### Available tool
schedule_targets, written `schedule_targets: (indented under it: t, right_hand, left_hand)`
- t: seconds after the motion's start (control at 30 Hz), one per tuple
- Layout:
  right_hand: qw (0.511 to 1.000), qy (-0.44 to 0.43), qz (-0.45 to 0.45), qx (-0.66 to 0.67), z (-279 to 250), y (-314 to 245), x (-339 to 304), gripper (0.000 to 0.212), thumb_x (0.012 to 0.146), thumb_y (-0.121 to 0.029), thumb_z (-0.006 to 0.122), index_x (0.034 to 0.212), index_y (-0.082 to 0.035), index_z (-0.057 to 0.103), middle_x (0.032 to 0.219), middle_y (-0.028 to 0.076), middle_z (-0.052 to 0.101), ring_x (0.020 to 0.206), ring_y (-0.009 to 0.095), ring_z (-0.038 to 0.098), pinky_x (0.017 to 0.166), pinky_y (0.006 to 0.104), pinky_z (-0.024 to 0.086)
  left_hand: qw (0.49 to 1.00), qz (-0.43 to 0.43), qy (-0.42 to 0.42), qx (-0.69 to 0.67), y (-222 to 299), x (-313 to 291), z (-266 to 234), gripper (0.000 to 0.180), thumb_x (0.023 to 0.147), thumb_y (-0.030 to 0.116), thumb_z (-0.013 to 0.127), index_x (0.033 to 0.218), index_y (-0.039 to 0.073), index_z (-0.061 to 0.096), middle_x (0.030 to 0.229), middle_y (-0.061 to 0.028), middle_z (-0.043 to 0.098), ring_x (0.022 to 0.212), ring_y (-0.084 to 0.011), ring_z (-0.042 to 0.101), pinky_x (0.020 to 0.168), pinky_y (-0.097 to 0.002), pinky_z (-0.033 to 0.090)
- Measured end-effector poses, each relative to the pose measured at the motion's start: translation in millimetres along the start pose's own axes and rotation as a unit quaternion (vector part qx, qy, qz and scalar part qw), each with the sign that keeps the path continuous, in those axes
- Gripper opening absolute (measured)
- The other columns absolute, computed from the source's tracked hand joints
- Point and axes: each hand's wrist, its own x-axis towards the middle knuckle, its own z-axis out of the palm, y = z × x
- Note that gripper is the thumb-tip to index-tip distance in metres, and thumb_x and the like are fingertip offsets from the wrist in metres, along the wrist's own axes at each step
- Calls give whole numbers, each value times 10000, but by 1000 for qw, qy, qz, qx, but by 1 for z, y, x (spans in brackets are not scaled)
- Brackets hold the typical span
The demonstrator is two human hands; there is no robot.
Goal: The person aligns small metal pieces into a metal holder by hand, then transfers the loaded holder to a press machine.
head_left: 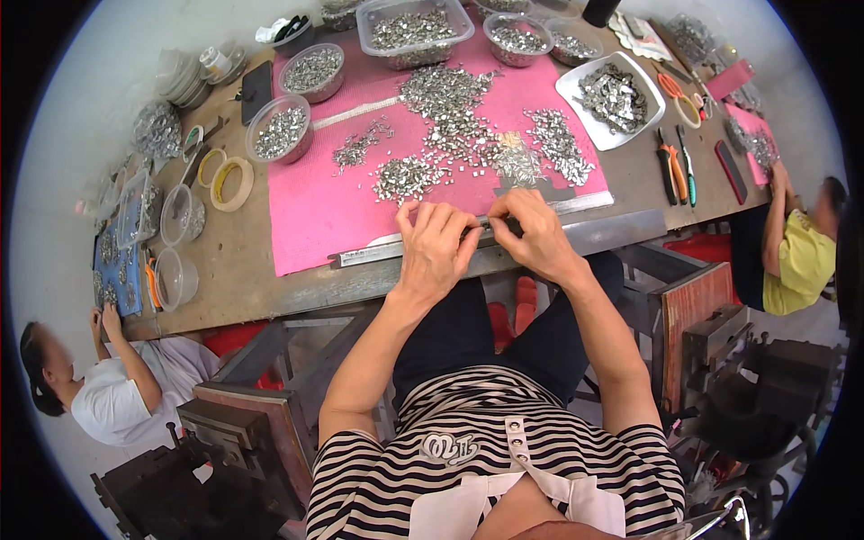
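Here your left hand (438,245) and your right hand (533,232) sit side by side at the near edge of the pink rectangular mat (315,202) that covers the middle of the brown wooden worktable (243,261). Both hands are curled over the long narrow grey metal strip (378,252) lying along that near edge of the mat; your left fingers (432,216) are bent down onto it, and your right thumb and fingertips pinch narrowly on the strip where the two hands meet, though whether a small piece is caught between them you cannot tell. Just beyond your hands, on the mat itself, lie loose heaps of small silver metal pieces (450,117), spreading toward its far edge. At the far edge of the mat stands a clear rectangular plastic tub (414,31) filled with the same pieces, and off the mat's left side sit two round clear plastic bowls (281,130) of them, with rolls of tape (231,183) near those. To the right of the mat a white square dish (612,99) holds larger metal parts, and orange-handled pliers (670,166) lie just beside it. Other people sit at the table's left and right ends, well apart from the mat.
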Motion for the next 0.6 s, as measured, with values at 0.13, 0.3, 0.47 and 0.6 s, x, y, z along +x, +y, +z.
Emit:
schedule_targets:
  t: [0.13, 0.3, 0.47, 0.6]
  right_hand:
    - [998, 23, -36, -36, 6, -2, -10, 209, 804, 20, 723, 992, -31, 648, 849, 85, 603, 838, 274, 597, 803, 400, 443]
    - [995, 58, -58, -60, 14, -4, -16, 264, 808, 33, 744, 1057, -33, 687, 873, 93, 633, 839, 278, 595, 782, 388, 445]
    - [997, 55, -37, -33, 14, -4, -17, 264, 813, 49, 742, 1059, -29, 686, 879, 89, 639, 840, 274, 600, 787, 385, 447]
    - [995, 60, -18, -78, 9, 6, 1, 200, 848, 34, 717, 1038, -25, 703, 899, 89, 639, 845, 284, 597, 783, 391, 449]
  left_hand:
    - [1000, -5, 0, -7, -1, -1, -2, 105, 867, 133, 757, 955, 103, 707, 907, -19, 633, 933, -224, 596, 1025, -498, 333]
    - [999, -30, 10, 4, -8, 3, -9, 78, 903, 117, 729, 978, 100, 718, 909, -22, 670, 931, -219, 613, 1030, -499, 333]
    - [998, -36, 26, 37, -20, 23, -7, 55, 914, 137, 722, 964, 115, 719, 895, -14, 674, 927, -221, 611, 1016, -495, 334]
    - [998, -19, 23, 62, -35, 44, 5, 70, 908, 166, 739, 971, 136, 737, 885, -16, 675, 908, -223, 605, 1007, -488, 333]
